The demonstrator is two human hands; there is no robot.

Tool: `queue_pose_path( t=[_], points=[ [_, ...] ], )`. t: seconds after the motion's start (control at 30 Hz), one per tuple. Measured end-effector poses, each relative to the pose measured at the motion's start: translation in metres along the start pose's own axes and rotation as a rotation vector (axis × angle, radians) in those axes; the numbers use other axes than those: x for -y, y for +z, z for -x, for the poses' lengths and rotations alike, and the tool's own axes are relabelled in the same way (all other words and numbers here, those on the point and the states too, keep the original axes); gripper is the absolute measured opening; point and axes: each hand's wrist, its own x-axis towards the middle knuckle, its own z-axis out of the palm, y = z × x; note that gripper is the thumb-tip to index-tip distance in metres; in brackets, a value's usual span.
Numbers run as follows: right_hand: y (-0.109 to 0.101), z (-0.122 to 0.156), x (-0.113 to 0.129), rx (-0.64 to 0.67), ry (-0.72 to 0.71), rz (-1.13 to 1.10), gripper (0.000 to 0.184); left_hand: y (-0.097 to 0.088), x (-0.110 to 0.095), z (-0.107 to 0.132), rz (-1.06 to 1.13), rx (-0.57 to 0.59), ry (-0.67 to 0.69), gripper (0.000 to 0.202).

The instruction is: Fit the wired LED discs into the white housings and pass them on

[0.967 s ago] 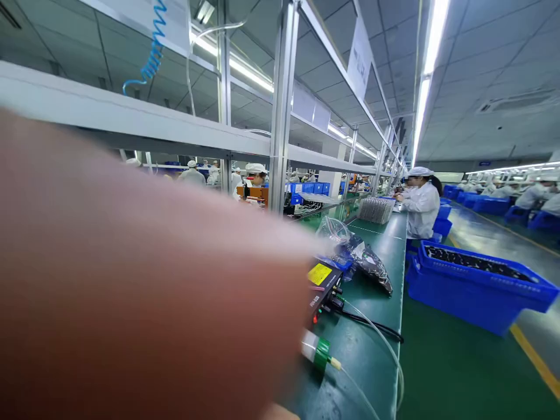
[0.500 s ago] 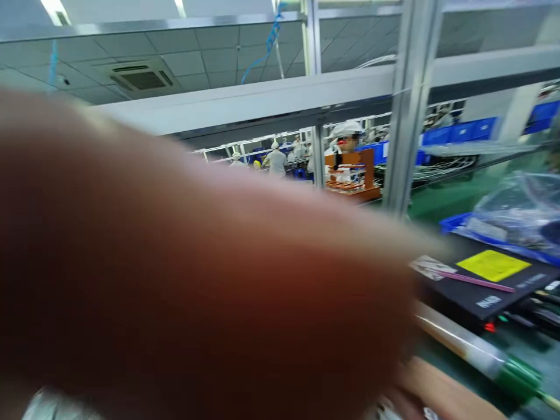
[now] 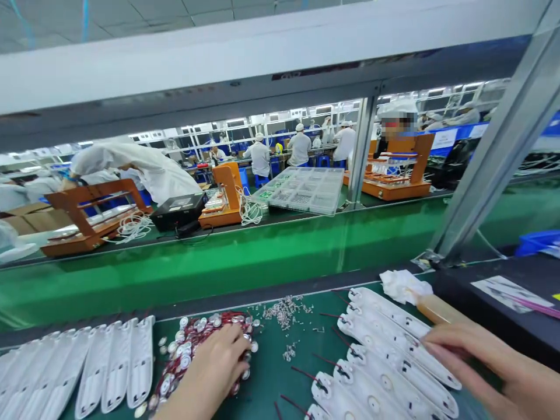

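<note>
Discs [image 3: 192, 350], wired in red and heaped at bench centre, sit under my left hand [image 3: 214, 373], fingers spread loosely on the pile, pinching nothing. My right hand [image 3: 485, 361] rests flat and open on the white housings [image 3: 385, 361], fanned out in an overlapping row.
</note>
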Motion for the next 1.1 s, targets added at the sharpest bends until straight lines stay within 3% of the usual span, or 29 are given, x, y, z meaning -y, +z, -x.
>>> queue_pose_path(
  t=[0.07,0.13,0.27,0.43,0.6,0.9,1.1],
  points=[
    [0.004,-0.008,-0.011,0.025,-0.095,0.107,0.031,0.009,0.004,0.001,-0.112,0.053,-0.012,0.021],
    [0.013,-0.011,-0.022,0.003,-0.068,0.245,0.039,0.012,0.006,0.0,-0.126,0.053,0.004,0.023],
    [0.034,-0.009,-0.037,0.079,0.021,0.435,0.034,0.016,0.013,0.0,0.007,-0.082,0.098,0.026],
    [0.052,-0.009,-0.041,0.153,0.05,0.478,0.025,0.021,0.023,0.0,0.099,-0.272,0.218,0.024],
    [0.058,-0.009,-0.041,0.157,0.055,0.468,0.026,0.027,0.023,-0.003,0.184,-0.343,0.146,0.019],
    [0.063,-0.009,-0.036,0.147,0.118,0.458,0.021,-0.007,0.016,-0.004,0.279,-0.348,0.239,0.011],
    [0.063,-0.011,-0.035,0.169,0.134,0.448,0.022,-0.005,0.018,0.001,0.279,-0.483,0.166,0.02]
  ],
)
